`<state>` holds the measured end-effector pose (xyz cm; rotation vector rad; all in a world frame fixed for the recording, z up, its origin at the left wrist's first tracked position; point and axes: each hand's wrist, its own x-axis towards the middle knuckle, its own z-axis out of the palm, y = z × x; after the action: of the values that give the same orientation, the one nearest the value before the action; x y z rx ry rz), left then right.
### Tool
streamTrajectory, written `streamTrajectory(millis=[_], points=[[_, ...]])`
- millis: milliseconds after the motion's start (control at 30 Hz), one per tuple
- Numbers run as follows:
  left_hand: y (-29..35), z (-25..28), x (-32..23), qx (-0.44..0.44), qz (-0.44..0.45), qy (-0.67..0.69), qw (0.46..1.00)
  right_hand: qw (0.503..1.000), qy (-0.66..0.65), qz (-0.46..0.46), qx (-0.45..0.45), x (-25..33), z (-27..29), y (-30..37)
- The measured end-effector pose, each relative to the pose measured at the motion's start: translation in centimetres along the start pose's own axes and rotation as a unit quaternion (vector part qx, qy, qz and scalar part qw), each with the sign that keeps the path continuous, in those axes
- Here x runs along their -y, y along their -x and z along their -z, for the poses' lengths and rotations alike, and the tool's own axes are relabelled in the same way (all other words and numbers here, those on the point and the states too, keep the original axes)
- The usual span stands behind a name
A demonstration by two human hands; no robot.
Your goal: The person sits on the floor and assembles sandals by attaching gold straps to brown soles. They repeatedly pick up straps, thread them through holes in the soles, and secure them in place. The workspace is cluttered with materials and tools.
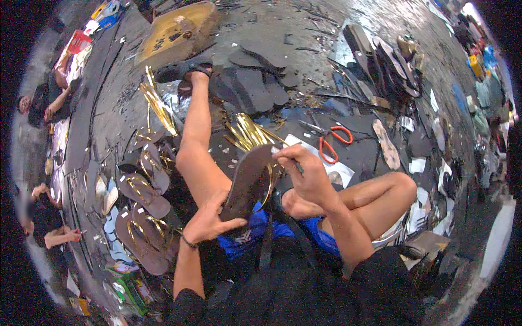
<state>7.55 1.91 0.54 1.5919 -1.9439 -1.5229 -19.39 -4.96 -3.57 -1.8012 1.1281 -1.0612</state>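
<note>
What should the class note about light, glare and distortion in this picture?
Head view: edges bend toward a grainy black border; head view: glare whitens the floor at upper right, and gold strips glint; head view: left hand, right hand and brown sandal look fairly clear, but black clothing shows little detail.

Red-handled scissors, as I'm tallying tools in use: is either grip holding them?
No, the scissors lie apart from the left grip and the right grip, which are both at a brown sandal.
</note>
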Motion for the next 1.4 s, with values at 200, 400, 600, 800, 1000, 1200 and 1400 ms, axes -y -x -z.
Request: streamTrajectory(millis=[200, 400, 600, 800, 1000, 1200, 1400], points=[[3.8, 0.7, 2.6, -0.33, 0.009, 0.273, 0.904, 0.734, -0.53, -0.371, -0.206, -1.2, 0.7, 0.4], [1.1, -5.0, 1.3, -0.414, 0.129, 0.33, 0.839, 0.986, -0.019, -0.118, 0.116, 3.9, -4.5, 3.3], [2.1, -5.7, -0.2, -0.211, 0.071, 0.301, 0.927, 0.985, 0.054, -0.118, 0.117, 4.3, -3.6, 5.0], [2.0, -5.1, -1.3, -0.192, 0.036, 0.22, 0.956, 0.99, 0.09, -0.082, 0.07, 5.3, -3.9, 5.9], [1.7, -5.5, -0.9, -0.159, -0.018, 0.158, 0.974, 0.99, 0.059, -0.086, 0.097, 5.1, -3.5, 5.6], [0.7, -5.6, -1.8, -0.218, -0.051, 0.278, 0.934, 0.941, -0.142, -0.284, 0.116, 3.9, -3.6, 4.7], [0.2, -10.3, -0.7, -0.401, 0.001, 0.409, 0.82, 0.986, 0.072, -0.134, 0.075, 3.5, 1.5, 0.5]])
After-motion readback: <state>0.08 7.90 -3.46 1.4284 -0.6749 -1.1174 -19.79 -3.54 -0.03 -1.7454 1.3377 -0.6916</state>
